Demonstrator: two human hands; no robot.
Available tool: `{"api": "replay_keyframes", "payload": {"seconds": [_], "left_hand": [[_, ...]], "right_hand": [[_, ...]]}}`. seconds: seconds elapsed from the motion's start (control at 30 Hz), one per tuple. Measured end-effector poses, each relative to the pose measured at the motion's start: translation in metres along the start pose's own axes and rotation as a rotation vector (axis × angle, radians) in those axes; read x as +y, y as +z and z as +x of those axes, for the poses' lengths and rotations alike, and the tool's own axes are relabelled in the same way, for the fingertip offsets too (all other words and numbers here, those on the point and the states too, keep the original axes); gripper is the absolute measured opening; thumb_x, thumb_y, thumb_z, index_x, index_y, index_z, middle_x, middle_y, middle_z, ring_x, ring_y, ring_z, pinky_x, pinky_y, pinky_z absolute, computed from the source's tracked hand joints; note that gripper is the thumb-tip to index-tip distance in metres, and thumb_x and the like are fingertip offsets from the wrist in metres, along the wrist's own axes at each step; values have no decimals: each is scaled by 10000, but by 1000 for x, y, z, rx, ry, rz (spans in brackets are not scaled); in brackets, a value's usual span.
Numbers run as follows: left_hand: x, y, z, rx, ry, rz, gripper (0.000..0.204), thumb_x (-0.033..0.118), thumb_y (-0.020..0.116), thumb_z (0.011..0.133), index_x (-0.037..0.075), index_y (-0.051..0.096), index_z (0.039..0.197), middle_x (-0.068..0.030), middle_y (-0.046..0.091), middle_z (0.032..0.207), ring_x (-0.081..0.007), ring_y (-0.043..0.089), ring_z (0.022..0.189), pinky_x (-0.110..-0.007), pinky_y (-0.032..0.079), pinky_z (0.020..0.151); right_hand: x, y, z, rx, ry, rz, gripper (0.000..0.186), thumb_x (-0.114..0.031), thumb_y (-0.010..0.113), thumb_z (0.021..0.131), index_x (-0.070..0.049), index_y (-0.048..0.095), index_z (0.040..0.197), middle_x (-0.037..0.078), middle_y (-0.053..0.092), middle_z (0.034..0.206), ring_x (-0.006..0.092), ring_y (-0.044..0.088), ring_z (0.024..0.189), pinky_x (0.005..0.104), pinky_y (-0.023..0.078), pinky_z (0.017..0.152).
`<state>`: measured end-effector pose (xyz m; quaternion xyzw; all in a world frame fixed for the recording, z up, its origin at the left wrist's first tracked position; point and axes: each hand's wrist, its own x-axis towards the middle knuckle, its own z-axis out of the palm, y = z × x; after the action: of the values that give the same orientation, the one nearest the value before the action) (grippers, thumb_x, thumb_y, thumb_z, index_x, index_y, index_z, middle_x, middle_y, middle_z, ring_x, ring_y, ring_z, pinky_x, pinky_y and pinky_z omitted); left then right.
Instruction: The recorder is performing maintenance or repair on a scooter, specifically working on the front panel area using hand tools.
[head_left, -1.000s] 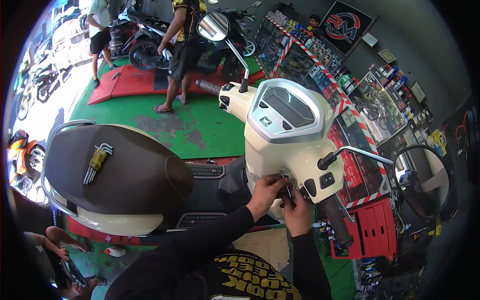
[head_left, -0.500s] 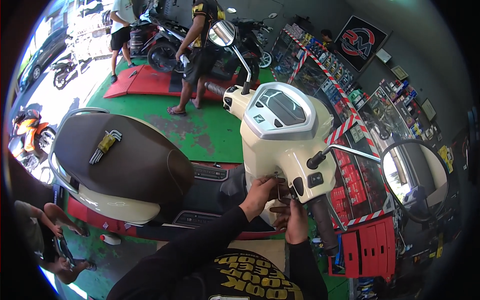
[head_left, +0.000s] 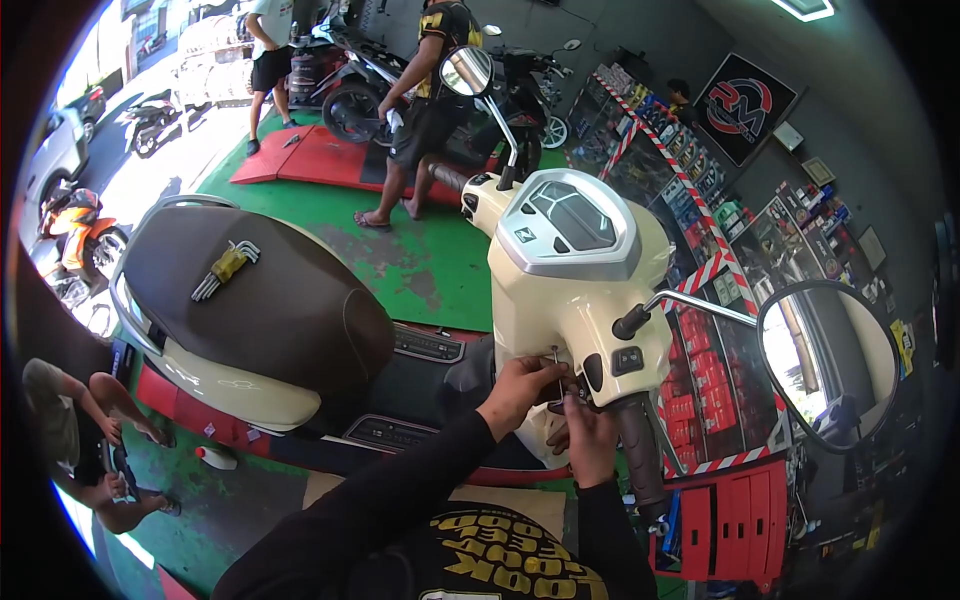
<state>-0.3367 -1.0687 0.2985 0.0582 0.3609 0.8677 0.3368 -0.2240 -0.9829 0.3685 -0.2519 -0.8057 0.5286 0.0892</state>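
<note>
Above scuffed green flooring [head_left: 445, 262], hands [head_left: 514, 395] meet at a slim rod [head_left: 561, 384].

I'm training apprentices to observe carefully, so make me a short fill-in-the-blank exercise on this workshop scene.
1. On the scooter, the hex key set lies on the brown ____.
2. The paint on the floor is ____.
3. The hand nearer the red cabinet is the person's ____ one.

Missing words: seat; green; right.
</note>
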Motion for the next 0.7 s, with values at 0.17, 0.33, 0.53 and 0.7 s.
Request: {"api": "replay_keyframes", "payload": {"seconds": [0.17,0.33,0.53,0.7], "left_hand": [[10,5,-2,-31,-26,-129,177,129,586,944,-26,646,1006,-83,661,862,-135,621,713,-227,498,668],[12,5,-4,-40,-30,-141,171,103,603,932,-36,650,1019,-89,664,868,-137,625,719,-223,497,667],[0,5,-3,31,45,32,188,111,598,937,-40,653,1033,-97,673,878,-142,633,732,-239,501,656],[-1,-2,2,-2,49,44,186,123,586,947,-36,646,1023,-101,676,878,-150,638,739,-254,508,655]], "right_hand": [[-4,1,0,-27,36,90,379,-403,613,927,-41,721,894,9,671,650,138,575,480,267,418,472],[1,0,5,32,26,-129,382,-403,604,932,-39,723,924,20,682,683,142,588,490,262,423,475],[23,3,11,167,-109,-331,408,-398,583,949,-12,712,966,50,699,726,155,626,528,249,449,479],[4,4,1,58,-7,182,411,-378,591,948,17,701,966,71,700,724,166,652,562,249,484,481]]}}
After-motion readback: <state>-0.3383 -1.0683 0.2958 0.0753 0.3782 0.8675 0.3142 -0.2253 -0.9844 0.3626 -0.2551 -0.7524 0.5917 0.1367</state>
